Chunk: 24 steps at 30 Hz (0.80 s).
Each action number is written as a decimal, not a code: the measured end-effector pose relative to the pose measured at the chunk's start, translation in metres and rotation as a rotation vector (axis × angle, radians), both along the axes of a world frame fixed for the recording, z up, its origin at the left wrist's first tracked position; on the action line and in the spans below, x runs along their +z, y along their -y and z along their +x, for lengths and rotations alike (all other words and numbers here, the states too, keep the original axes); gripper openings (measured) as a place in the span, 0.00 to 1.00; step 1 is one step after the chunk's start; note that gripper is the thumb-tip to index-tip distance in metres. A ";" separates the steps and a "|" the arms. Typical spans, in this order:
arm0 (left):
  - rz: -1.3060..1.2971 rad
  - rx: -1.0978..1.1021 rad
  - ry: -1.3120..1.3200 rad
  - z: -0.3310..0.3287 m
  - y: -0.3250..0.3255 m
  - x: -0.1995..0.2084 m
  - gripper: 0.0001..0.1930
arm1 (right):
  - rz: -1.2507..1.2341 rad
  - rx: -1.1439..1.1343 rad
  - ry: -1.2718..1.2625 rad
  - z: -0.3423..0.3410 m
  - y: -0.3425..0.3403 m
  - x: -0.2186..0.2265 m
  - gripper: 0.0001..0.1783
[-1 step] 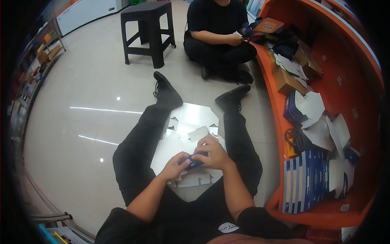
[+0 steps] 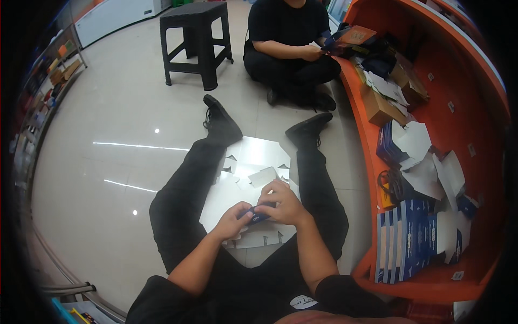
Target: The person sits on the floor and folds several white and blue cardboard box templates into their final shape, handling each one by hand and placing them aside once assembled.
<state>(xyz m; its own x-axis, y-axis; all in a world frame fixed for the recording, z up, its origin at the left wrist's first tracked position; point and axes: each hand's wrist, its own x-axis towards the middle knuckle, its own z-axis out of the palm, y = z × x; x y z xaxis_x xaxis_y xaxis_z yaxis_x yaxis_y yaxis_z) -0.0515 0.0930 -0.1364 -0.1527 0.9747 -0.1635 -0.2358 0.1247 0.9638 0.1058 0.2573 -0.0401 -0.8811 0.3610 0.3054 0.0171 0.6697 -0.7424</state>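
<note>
A white cardboard box blank [image 2: 251, 151] with slots and dark notches lies on the floor between my outstretched legs. A dark blue printed flap of cardboard [image 2: 258, 216] is pinched in both hands above its near part. My left hand [image 2: 234, 220] grips the flap's left end, thumb on top. From the right, my right hand [image 2: 283, 203] closes on the other end, its fingers bent over the top edge. A pale raised flap [image 2: 263, 176] stands just beyond my fingers. My palms and fingers hide part of the blue piece.
On the right, an orange shelf [image 2: 359, 108] holds stacked blue boxes [image 2: 404, 237], loose white cardboard [image 2: 413, 141] and a brown carton [image 2: 380, 105]. A person [image 2: 291, 48] sits cross-legged ahead, holding a flat printed piece. A black stool [image 2: 197, 32] stands far left; shelving [image 2: 43, 102] lines the left.
</note>
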 end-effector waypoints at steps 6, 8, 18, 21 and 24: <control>-0.021 -0.071 -0.136 0.001 0.000 0.002 0.09 | -0.003 0.138 0.076 0.009 -0.008 0.005 0.08; 0.077 -0.070 -0.183 0.003 0.000 0.003 0.09 | 0.027 0.157 0.078 0.007 -0.004 -0.001 0.07; 0.261 0.084 -0.368 -0.015 -0.002 0.043 0.17 | -0.027 -0.169 0.165 0.034 -0.030 0.008 0.08; 0.204 0.060 -0.742 -0.023 0.001 0.046 0.12 | 0.027 -0.217 0.128 0.045 -0.038 0.009 0.08; 0.258 0.214 -0.784 -0.016 -0.003 0.037 0.08 | 0.008 -0.211 0.116 0.042 -0.035 0.012 0.08</control>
<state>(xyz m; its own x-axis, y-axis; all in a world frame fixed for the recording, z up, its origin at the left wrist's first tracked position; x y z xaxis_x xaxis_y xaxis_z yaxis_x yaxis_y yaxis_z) -0.0679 0.0958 -0.0997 -0.3140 0.9040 0.2900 0.5181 -0.0928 0.8503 0.1482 0.2923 -0.0284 -0.8157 0.5388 0.2104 0.2420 0.6483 -0.7219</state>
